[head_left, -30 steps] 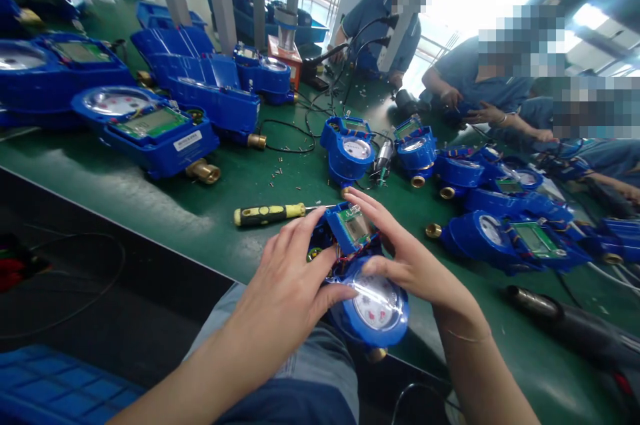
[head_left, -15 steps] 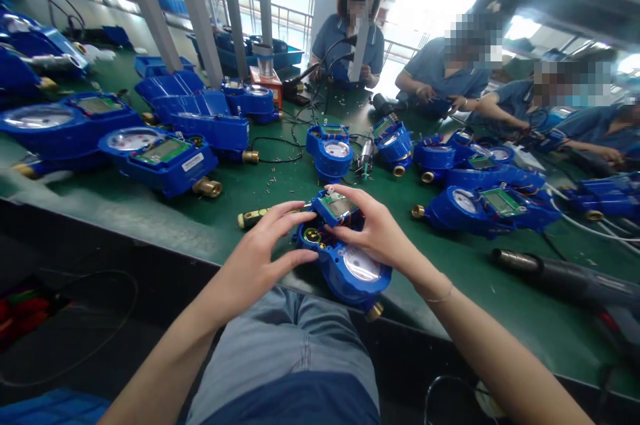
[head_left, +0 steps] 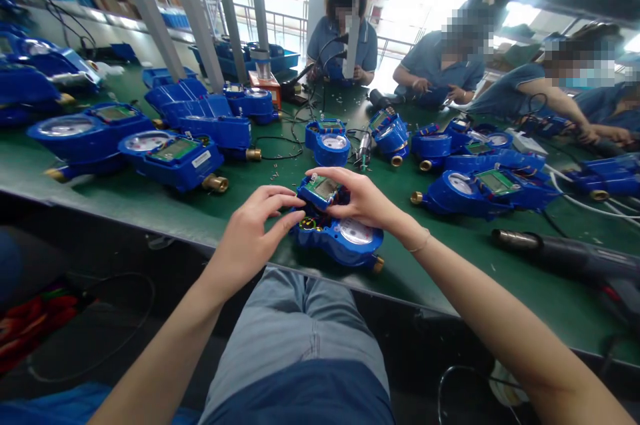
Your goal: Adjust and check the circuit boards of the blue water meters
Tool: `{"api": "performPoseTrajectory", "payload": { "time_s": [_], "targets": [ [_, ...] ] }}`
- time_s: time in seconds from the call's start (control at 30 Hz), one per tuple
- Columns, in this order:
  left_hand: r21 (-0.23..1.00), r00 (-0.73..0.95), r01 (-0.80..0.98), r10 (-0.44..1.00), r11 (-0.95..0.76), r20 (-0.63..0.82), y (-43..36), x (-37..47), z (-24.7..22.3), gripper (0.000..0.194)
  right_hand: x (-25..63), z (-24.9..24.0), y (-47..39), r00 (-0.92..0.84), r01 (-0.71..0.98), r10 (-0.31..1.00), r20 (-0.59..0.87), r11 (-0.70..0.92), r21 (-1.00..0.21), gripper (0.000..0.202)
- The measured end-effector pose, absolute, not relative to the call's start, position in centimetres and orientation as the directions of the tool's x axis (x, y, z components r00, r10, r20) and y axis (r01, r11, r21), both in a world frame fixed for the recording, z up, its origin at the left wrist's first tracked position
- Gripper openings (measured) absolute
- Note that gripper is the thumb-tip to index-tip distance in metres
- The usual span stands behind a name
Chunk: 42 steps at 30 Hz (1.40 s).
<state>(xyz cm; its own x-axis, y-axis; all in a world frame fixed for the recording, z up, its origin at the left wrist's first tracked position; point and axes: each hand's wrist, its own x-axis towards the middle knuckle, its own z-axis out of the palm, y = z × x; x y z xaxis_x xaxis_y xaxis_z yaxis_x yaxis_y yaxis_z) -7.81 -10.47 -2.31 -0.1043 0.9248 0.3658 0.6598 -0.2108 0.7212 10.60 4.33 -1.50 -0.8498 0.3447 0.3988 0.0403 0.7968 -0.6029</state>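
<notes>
A blue meter (head_left: pixel 340 245) with a round dial and a brass fitting lies at the table's front edge. Above its open compartment, where a round part and wires show, a display module (head_left: pixel 321 190) with a green board is held tilted. My right hand (head_left: pixel 363 198) grips this module between thumb and fingers from the right. My left hand (head_left: pixel 260 228) is at the left side of the module and compartment, thumb and fingers curved and apart, with fingertips close to the module's edge. Nothing shows in the left hand's grasp.
Blue meters (head_left: pixel 173 155) stand at the left, others (head_left: pixel 460 188) at the right and a meter (head_left: pixel 327 143) straight ahead. A heat gun (head_left: pixel 565 261) lies at the right edge. Several people (head_left: pixel 343 45) sit across the green table (head_left: pixel 260 191).
The display module has shifted slightly left over the meter, along with my right hand. My left hand's thumb has risen nearer its fingers. The yellow-handled tool no longer shows. The view has shifted a little.
</notes>
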Motion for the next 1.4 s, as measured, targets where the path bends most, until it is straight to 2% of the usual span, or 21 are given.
{"api": "performPoseTrajectory", "payload": {
  "time_s": [0.1, 0.23, 0.37, 0.47, 0.57, 0.77, 1.03, 1.13, 1.27, 1.33, 1.4],
  "targets": [
    [0.617, -0.121, 0.738, 0.846, -0.273, 0.519, -10.6, -8.4, -2.0, 0.014, 10.3, -1.4, 4.7, -0.868, 0.010, 0.324, 0.377, 0.769, -0.639, 0.056],
    [0.343, 0.076, 0.851, 0.740, -0.397, 0.668, -10.0, -9.1, -2.2, 0.016, 10.3, -1.3, 4.7, -0.884, 0.030, 0.332, 0.330, 0.743, -0.669, 0.055],
    [0.072, 0.288, 0.895, 0.694, -0.440, 0.660, -8.8, -9.4, -1.9, 0.019, 10.3, -1.3, 4.6, -0.885, 0.057, 0.337, 0.320, 0.761, -0.646, 0.058],
    [-0.052, 0.393, 0.887, 0.689, -0.460, 0.608, -8.3, -9.4, -1.3, 0.018, 10.4, -1.3, 4.5, -0.880, 0.087, 0.361, 0.308, 0.761, -0.643, 0.058],
    [-0.121, 0.444, 0.875, 0.676, -0.469, 0.588, -8.1, -9.4, -0.8, 0.016, 10.4, -1.3, 4.5, -0.881, 0.076, 0.354, 0.313, 0.760, -0.646, 0.059],
    [-0.147, 0.426, 0.895, 0.710, -0.421, 0.561, -8.1, -9.2, -1.0, 0.017, 10.5, -1.3, 4.7, -0.895, 0.028, 0.298, 0.333, 0.781, -0.624, 0.058],
    [0.096, 0.221, 0.927, 0.736, -0.362, 0.639, -8.9, -9.9, 0.2, 0.020, 10.4, -0.8, 5.0, -0.921, -0.047, 0.216, 0.325, 0.766, -0.641, 0.058],
    [0.046, 0.319, 0.893, 0.702, -0.448, 0.637, -9.2, -9.9, 0.6, 0.021, 10.4, -0.7, 5.0, -0.919, -0.067, 0.212, 0.332, 0.746, -0.663, 0.059],
    [-0.080, 0.463, 0.860, 0.705, -0.504, 0.538, -8.7, -9.1, 0.2, 0.016, 10.4, -0.9, 5.0, -0.921, -0.060, 0.235, 0.311, 0.703, -0.709, 0.057],
    [-0.054, 0.445, 0.868, 0.725, -0.494, 0.525, -8.4, -8.8, -0.2, 0.015, 10.4, -1.0, 5.0, -0.920, -0.050, 0.252, 0.301, 0.686, -0.726, 0.058],
    [0.051, 0.373, 0.875, 0.739, -0.481, 0.561, -8.2, -8.7, -0.6, 0.015, 10.5, -1.1, 5.0, -0.916, -0.047, 0.266, 0.301, 0.673, -0.738, 0.059]
  ]
}}
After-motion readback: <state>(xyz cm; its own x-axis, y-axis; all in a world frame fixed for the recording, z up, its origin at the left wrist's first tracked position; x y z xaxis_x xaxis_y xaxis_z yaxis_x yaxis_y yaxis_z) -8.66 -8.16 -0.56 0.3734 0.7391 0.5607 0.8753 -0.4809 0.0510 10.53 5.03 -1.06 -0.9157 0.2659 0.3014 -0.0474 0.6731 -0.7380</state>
